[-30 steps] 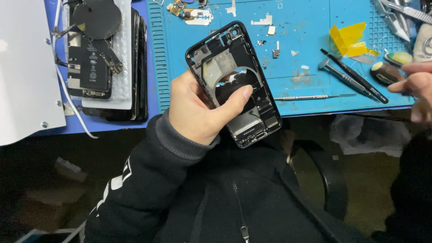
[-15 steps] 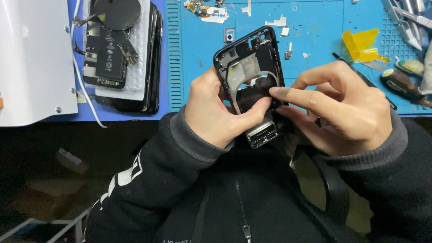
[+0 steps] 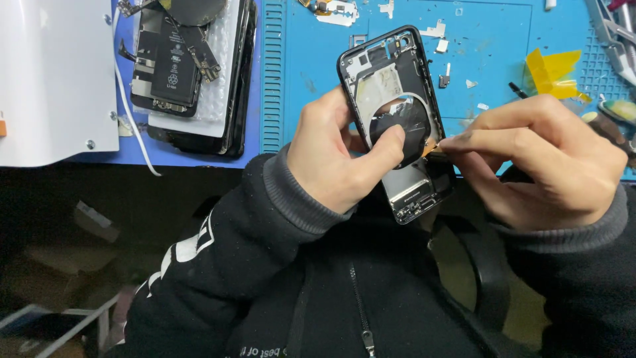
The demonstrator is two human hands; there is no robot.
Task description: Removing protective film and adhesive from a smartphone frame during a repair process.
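My left hand (image 3: 334,156) grips an opened black phone housing (image 3: 387,73) from its left side, thumb pressed on the round black coil pad (image 3: 405,129) inside it. The housing is tilted, its lower end over my lap. My right hand (image 3: 550,162) sits at the housing's right edge, thumb and forefinger pinched on a small thin part at the rim beside the coil pad. What exactly the fingertips pinch is too small to tell.
A blue work mat (image 3: 490,40) lies behind the hands with small loose parts and yellow tape (image 3: 553,66). Tools (image 3: 613,40) sit at the right edge. A stack of phone parts with a black battery (image 3: 173,66) is at the left, beside a white panel (image 3: 53,73).
My right hand came in from the right, covered the housing's lower part, then drew back to its right edge, pinching there. The left hand kept its grip, thumb on the coil pad.
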